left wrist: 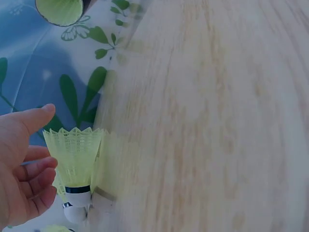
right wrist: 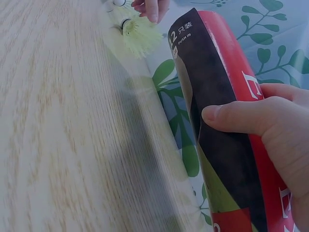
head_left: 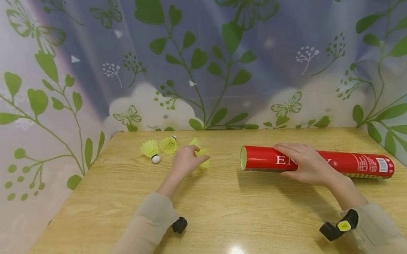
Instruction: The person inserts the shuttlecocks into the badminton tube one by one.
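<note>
My left hand [head_left: 185, 160] is beside yellow shuttlecocks [head_left: 203, 158] near the table's middle, partly covering them in the head view. In the left wrist view, its thumb sticks out and its fingers bend loosely next to a shuttlecock [left wrist: 75, 154] with a white cork and dark band. No grip on it shows. On the right, my right hand [head_left: 309, 165] grips a long red shuttlecock tube [head_left: 362, 163], thumb on one side and fingers over the other. The tube's open end faces left; shadow beneath suggests it is slightly raised. In the right wrist view, the thumb presses the tube's black panel [right wrist: 217, 96].
Two more yellow shuttlecocks, one nearer [head_left: 150, 150] and one farther back [head_left: 169, 144], lie left of my left hand. A patterned curtain [head_left: 201, 66] hangs behind the wooden table [head_left: 227, 213] and along its sides.
</note>
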Motion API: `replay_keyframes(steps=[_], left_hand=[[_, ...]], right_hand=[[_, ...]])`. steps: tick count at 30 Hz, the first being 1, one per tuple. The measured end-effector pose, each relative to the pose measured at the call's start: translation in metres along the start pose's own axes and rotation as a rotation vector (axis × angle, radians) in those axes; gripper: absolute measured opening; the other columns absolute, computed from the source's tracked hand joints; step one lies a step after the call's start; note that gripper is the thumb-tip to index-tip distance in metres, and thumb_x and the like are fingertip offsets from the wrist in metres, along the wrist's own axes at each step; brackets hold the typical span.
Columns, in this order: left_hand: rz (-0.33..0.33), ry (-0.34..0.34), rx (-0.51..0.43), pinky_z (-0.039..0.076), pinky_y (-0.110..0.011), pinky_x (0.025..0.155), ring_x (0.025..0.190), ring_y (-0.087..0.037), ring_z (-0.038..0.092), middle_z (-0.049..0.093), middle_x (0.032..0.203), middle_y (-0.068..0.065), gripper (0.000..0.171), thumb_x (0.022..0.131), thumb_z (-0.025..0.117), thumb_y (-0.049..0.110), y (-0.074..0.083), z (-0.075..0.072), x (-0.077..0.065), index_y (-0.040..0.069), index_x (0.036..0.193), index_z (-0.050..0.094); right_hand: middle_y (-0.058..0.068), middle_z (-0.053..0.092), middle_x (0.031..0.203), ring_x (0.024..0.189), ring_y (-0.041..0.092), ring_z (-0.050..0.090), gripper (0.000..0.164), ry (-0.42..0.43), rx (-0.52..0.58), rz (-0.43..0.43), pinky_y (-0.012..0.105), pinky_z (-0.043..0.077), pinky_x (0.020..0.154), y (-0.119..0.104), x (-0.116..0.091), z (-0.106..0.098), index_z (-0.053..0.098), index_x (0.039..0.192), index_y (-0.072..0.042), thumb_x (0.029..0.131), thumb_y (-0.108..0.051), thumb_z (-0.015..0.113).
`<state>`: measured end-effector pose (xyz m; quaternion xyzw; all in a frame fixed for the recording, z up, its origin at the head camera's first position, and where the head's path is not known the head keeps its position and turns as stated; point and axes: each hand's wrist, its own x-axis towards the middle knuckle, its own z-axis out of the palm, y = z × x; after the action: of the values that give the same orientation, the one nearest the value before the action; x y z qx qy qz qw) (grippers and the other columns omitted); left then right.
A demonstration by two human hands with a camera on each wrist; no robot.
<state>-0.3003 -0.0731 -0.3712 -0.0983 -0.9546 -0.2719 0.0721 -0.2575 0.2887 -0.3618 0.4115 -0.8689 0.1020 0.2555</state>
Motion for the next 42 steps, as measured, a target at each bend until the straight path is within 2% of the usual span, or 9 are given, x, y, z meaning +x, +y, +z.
replay_keyframes(steps=[5, 12, 18, 26, 32, 35, 37, 39, 42], left_hand=[[-0.029, -0.014, -0.011, 0.038, -0.025, 0.049, 0.048, -0.01, 0.041, 0.051, 0.056, -0.001, 0.052, 0.081, 0.07, 0.039, -0.004, 0.002, 0.0, 0.0, 0.115, 0.062], [-0.023, -0.028, -0.025, 0.041, -0.024, 0.05, 0.051, -0.011, 0.048, 0.057, 0.071, -0.003, 0.04, 0.082, 0.068, 0.02, -0.008, 0.0, -0.001, -0.001, 0.115, 0.062], [-0.034, -0.053, -0.064, 0.034, -0.022, 0.043, 0.046, -0.011, 0.043, 0.056, 0.07, -0.005, 0.038, 0.078, 0.06, 0.007, -0.014, -0.005, -0.004, -0.001, 0.115, 0.062], [-0.029, -0.021, -0.057, 0.039, -0.025, 0.051, 0.057, -0.014, 0.048, 0.06, 0.079, -0.006, 0.032, 0.08, 0.059, 0.004, -0.022, -0.011, -0.006, 0.001, 0.111, 0.065], [0.0, 0.034, -0.092, 0.033, -0.024, 0.05, 0.05, -0.011, 0.036, 0.066, 0.093, -0.012, 0.031, 0.081, 0.051, -0.004, -0.023, -0.013, -0.007, -0.001, 0.108, 0.067], [0.023, 0.056, -0.097, 0.041, -0.025, 0.053, 0.058, -0.013, 0.049, 0.067, 0.096, -0.014, 0.026, 0.084, 0.051, -0.003, -0.021, -0.013, -0.008, -0.002, 0.106, 0.067], [0.03, 0.069, -0.112, 0.048, -0.028, 0.061, 0.072, -0.019, 0.059, 0.067, 0.096, -0.014, 0.023, 0.085, 0.053, -0.002, -0.019, -0.013, -0.009, -0.003, 0.103, 0.067], [0.037, 0.077, -0.135, 0.051, -0.032, 0.068, 0.084, -0.024, 0.063, 0.068, 0.094, -0.014, 0.02, 0.086, 0.055, -0.001, -0.017, -0.013, -0.009, -0.003, 0.101, 0.068], [0.037, 0.086, -0.178, 0.052, -0.032, 0.071, 0.086, -0.024, 0.063, 0.068, 0.093, -0.013, 0.018, 0.085, 0.056, -0.001, -0.016, -0.012, -0.009, -0.002, 0.099, 0.068]], right_hand=[[0.015, 0.056, 0.123, 0.11, 0.033, 0.051, 0.082, -0.017, 0.0, 0.021, 0.055, 0.038, 0.088, 0.0, -0.001, 0.0, 0.05, 0.129, -0.003, 0.058, -0.019, 0.087], [0.016, 0.056, 0.123, 0.11, 0.033, 0.051, 0.082, -0.012, -0.006, 0.013, 0.055, 0.038, 0.089, 0.001, -0.003, 0.001, 0.051, 0.129, -0.004, 0.057, -0.02, 0.087], [0.016, 0.057, 0.122, 0.109, 0.033, 0.052, 0.082, -0.013, -0.011, 0.012, 0.054, 0.038, 0.088, 0.0, -0.004, 0.002, 0.051, 0.129, -0.004, 0.058, -0.022, 0.087], [0.015, 0.056, 0.123, 0.109, 0.033, 0.052, 0.082, -0.024, -0.011, 0.016, 0.054, 0.038, 0.088, -0.001, -0.002, 0.002, 0.051, 0.129, -0.004, 0.058, -0.022, 0.086], [0.015, 0.057, 0.122, 0.108, 0.033, 0.053, 0.081, -0.028, -0.012, 0.022, 0.054, 0.039, 0.086, -0.002, -0.002, 0.001, 0.051, 0.129, -0.004, 0.058, -0.02, 0.087], [0.015, 0.057, 0.122, 0.108, 0.033, 0.052, 0.081, -0.036, -0.011, 0.029, 0.054, 0.039, 0.087, -0.002, -0.002, 0.001, 0.05, 0.129, -0.004, 0.059, -0.021, 0.086], [0.016, 0.057, 0.123, 0.109, 0.033, 0.052, 0.081, -0.041, -0.01, 0.032, 0.054, 0.039, 0.087, -0.002, -0.002, 0.002, 0.05, 0.129, -0.004, 0.059, -0.022, 0.086], [0.015, 0.057, 0.122, 0.108, 0.033, 0.052, 0.081, -0.04, -0.011, 0.032, 0.054, 0.039, 0.087, -0.002, -0.003, 0.002, 0.05, 0.129, -0.004, 0.059, -0.022, 0.086], [0.015, 0.057, 0.122, 0.108, 0.033, 0.052, 0.082, -0.036, -0.013, 0.029, 0.054, 0.039, 0.087, -0.002, -0.003, 0.002, 0.05, 0.129, -0.004, 0.058, -0.022, 0.087]])
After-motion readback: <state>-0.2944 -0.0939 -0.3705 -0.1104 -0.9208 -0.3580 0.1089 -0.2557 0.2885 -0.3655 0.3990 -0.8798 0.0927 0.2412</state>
